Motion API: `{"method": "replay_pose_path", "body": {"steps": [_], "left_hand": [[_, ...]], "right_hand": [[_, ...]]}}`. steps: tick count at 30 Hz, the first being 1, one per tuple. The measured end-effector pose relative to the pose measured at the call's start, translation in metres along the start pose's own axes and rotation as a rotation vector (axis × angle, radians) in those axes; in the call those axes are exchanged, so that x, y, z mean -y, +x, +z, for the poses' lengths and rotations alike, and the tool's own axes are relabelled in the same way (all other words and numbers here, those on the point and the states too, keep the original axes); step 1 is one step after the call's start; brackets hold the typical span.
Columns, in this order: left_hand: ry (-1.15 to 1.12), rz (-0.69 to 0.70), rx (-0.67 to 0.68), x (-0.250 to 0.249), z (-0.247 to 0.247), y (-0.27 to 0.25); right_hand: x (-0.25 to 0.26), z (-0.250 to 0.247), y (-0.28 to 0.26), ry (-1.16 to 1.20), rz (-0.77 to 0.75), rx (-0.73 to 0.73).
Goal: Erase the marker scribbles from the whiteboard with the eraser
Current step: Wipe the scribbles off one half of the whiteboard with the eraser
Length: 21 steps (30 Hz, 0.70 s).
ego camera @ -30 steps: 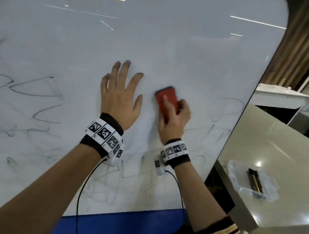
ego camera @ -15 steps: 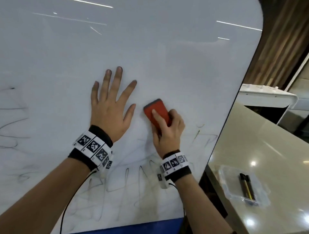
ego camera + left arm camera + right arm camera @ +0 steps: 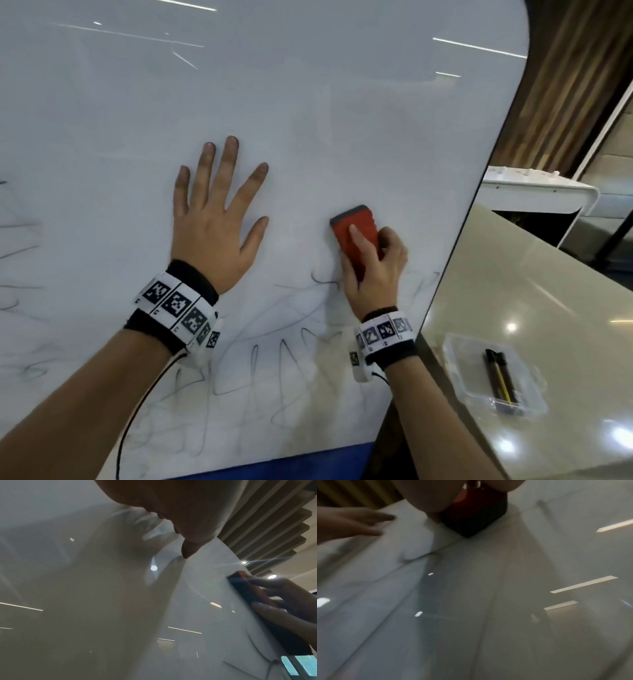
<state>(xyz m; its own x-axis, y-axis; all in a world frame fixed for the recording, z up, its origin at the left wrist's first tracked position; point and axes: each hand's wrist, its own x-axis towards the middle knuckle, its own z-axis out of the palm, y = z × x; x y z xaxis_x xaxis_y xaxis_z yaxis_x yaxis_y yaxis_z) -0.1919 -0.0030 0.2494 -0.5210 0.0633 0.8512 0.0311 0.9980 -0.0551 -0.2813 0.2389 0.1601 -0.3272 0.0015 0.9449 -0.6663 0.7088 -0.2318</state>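
Left hand (image 3: 214, 226) lay flat on the whiteboard (image 3: 342, 120), fingers straight and spread, holding nothing; at its 3 o'clock the right hand (image 3: 375, 270) clamped the red eraser (image 3: 356, 236), pad against the board, thumb on its back. Scribbles (image 3: 281, 370) remained from 9 o'clock round to 6 o'clock of the eraser, plus faint ones by the board's right edge. Risks: light or tilted pressure would likely leave ghosting, and a stroke toward 3 o'clock could run off the edge over the marker tray (image 3: 493, 373).

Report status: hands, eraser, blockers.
Left hand flat on whiteboard. Right hand grips red eraser against board. Scribbles remain below. Nothing blocking.
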Motion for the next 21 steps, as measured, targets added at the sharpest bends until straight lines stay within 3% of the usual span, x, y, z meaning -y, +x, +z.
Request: {"method": "replay_pose_path", "body": {"steps": [1,4,6,8,11,13,14,16,19,21], "left_hand": [[-0.006,0.000,0.002,0.001,0.001,0.000],[-0.007,-0.003,0.005,-0.001,0.000,-0.001],[-0.015,-0.016,0.000,-0.004,0.001,-0.002],[-0.030,-0.028,-0.002,-0.008,0.003,-0.002],[-0.036,-0.029,0.009,-0.007,0.002,-0.001],[-0.031,-0.017,0.017,-0.002,0.000,-0.002],[-0.023,-0.012,0.024,0.000,-0.001,-0.003],[-0.005,0.007,0.051,0.005,-0.003,-0.005],[0.050,0.031,0.089,0.011,-0.007,-0.013],[0.077,0.040,0.118,0.010,-0.008,-0.016]], "right_hand": [[-0.018,-0.009,0.005,0.015,0.101,-0.103],[-0.048,-0.026,0.034,0.127,0.587,-0.474],[-0.023,-0.009,0.041,0.098,0.693,-0.548],[0.024,0.019,0.022,0.050,0.443,-0.407],[0.081,0.044,-0.031,-0.015,-0.105,0.052],[0.068,0.033,-0.033,-0.026,-0.272,0.165],[0.050,0.022,-0.022,0.003,-0.247,0.131],[0.002,-0.007,0.006,0.064,0.008,-0.049],[-0.067,-0.051,0.062,0.125,0.514,-0.454],[-0.064,-0.043,0.061,0.147,0.604,-0.534]]}}
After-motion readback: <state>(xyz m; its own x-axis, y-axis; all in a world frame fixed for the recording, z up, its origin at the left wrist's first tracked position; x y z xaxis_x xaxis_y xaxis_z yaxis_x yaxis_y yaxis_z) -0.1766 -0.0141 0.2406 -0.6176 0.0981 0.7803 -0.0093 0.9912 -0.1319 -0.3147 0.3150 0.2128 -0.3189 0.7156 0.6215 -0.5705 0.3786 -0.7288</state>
